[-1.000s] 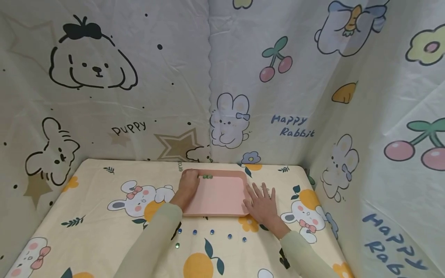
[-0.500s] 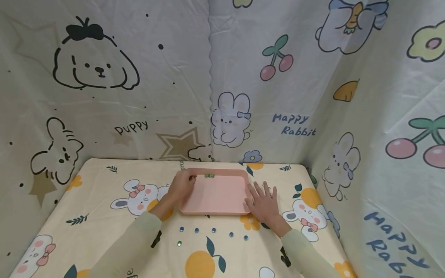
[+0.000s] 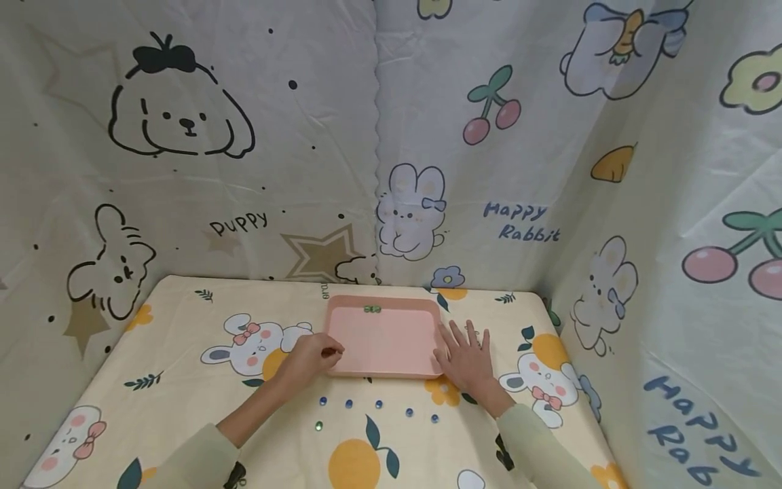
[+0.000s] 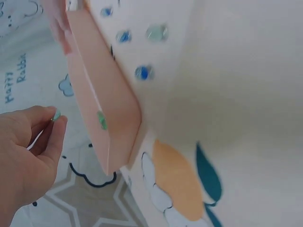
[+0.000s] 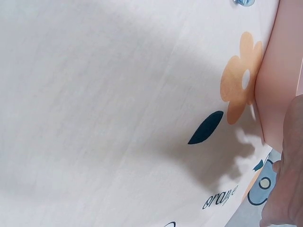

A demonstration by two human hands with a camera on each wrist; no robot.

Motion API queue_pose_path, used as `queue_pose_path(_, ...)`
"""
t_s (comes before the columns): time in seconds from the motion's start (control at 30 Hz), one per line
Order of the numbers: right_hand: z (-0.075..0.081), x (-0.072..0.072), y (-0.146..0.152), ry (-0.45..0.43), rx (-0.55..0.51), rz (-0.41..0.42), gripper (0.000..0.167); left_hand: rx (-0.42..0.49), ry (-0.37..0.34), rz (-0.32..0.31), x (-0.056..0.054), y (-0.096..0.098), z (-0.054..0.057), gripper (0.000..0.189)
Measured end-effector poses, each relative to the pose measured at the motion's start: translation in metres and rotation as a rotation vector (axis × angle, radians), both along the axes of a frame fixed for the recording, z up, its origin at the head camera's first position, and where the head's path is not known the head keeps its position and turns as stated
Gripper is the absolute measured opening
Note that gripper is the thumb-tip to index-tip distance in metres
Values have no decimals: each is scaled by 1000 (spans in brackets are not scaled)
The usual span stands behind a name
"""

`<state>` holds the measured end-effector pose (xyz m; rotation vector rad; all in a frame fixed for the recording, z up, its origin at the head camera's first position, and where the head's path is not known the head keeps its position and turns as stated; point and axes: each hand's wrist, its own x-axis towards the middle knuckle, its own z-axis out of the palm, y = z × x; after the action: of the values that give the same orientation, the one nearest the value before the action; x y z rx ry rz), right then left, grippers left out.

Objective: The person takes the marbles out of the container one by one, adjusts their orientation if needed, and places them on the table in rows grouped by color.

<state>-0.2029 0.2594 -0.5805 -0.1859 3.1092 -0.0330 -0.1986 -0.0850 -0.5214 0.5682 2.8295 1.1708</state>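
Left hand (image 3: 307, 362), drawn back, pinches a green bead (image 4: 57, 115); outspread right hand (image 3: 468, 360) touches tray (image 3: 386, 345) beyond blue beads (image 3: 379, 404)

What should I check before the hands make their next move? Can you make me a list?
1. Left hand has a good pinch: ok, the little green gem is between finger and thumb.
2. Right hand is at the pink tray: ok, at its right edge.
3. Green gems are inside the tray: ok, by the far edge; exact count, cannot tell.
4. Space in front is free of gems: not ok, five blue gems and a lone green one lie on the cloth.
5. Pinched gem is over the tray: cannot tell, fingers are near its left edge.
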Motion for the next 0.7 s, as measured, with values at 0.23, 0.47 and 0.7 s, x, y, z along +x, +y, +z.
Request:
queue_pose_path(0.23, -1, 0, 0, 2, 12, -1, 66, -64, -20, -129, 32, -4, -13, 12)
queue_pose_path(0.47, -1, 1, 0, 13, 9, -7, 66, -76, -101, -267, 52, -1, -21, 11)
queue_pose_path(0.7, -1, 0, 0, 9, 5, -11, 66, -138, -123, -285, 60, 4, -27, 12)
